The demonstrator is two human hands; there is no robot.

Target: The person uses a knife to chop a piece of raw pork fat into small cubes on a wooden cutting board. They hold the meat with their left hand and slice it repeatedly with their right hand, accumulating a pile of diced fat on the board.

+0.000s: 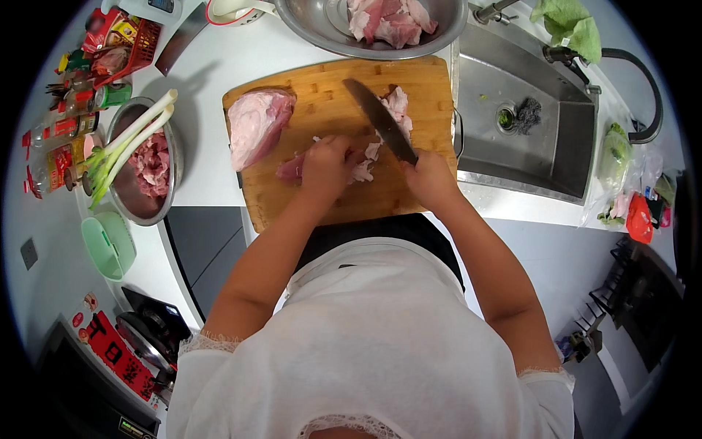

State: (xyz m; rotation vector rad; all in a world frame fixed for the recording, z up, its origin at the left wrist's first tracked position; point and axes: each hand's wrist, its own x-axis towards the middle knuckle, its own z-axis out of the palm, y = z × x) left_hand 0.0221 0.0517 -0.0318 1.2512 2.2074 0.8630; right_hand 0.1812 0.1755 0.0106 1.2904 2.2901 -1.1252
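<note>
On a bamboo cutting board (pixel 323 99), my left hand (pixel 328 164) presses over a piece of raw red meat (pixel 290 168), its fingers hiding part of it. My right hand (pixel 432 176) grips the handle of a kitchen knife (pixel 384 118), whose dark blade points up and left across the board. Pale fatty trimmings (pixel 363 170) lie just right of my left hand. More fatty scraps (pixel 399 110) sit beyond the blade, partly covered by it. A large chunk of raw meat with a thick fat layer (pixel 258 126) rests at the board's left side.
Behind the board stands a large steel basin (pixel 307 33) with meat pieces. A steel sink (pixel 515 159) adjoins on the right. At left are a steel bowl (pixel 178 181) of cut meat with scallions (pixel 131 140) across it, a cleaver (pixel 181 41), and a green plastic container (pixel 109 247).
</note>
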